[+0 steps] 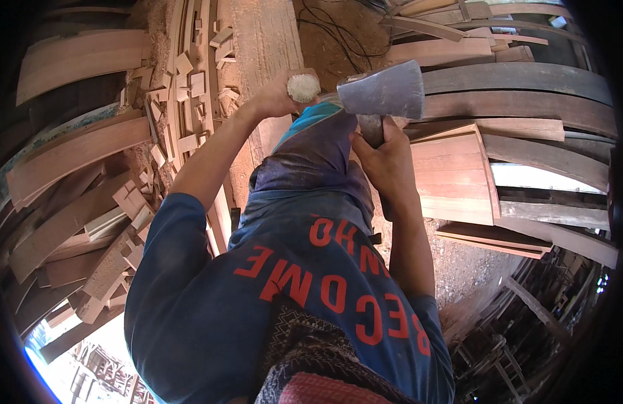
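In my right hand (385, 158) is a hatchet (382, 91), gripped just below its broad, dark grey metal head. The blade's wide edge points to the right, and much of the handle is hidden by my hand. My left hand (281, 97) is closed around a pale, rough, round-ended piece (303, 87); its kind I cannot make out. That piece is to the left of the hatchet head, apart from it. Both hands are above my legs, in dark trousers (311, 151) with a turquoise patch.
A long thick timber (268, 40) runs away ahead of me. Wood offcuts (190, 84) and sawdust lie to its left. Curved planks (513, 77) are stacked at right, near a wide reddish board (453, 175). More planks (82, 155) pile up at left. Black cables (338, 30) lie on the ground ahead.
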Demonstrator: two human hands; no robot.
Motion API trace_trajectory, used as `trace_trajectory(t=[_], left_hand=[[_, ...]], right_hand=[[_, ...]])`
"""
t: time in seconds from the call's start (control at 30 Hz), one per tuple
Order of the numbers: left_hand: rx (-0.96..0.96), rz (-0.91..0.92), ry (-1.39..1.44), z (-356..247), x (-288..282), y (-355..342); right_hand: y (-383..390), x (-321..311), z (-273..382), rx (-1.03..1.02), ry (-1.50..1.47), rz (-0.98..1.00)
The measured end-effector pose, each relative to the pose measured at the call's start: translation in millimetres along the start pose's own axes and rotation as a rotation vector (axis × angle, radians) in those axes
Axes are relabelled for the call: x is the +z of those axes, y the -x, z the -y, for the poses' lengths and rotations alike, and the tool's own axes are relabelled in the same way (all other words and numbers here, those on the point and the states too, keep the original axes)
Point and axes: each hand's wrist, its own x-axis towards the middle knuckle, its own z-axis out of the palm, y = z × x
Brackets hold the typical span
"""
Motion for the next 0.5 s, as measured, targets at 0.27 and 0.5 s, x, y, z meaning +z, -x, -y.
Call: trace_trajectory(t=[0.27,0.5], left_hand=[[0.067,-0.060,0.174,24.8,-1.7,2.6],[0.015,-0.036,0.121,-0.1,3.0,14.1]], right_hand=[[0.4,-1.2,12.3,-0.059,-0.011,-0.028],[-5.7,27.5,-8.8,-0.307,0.136,-0.269]])
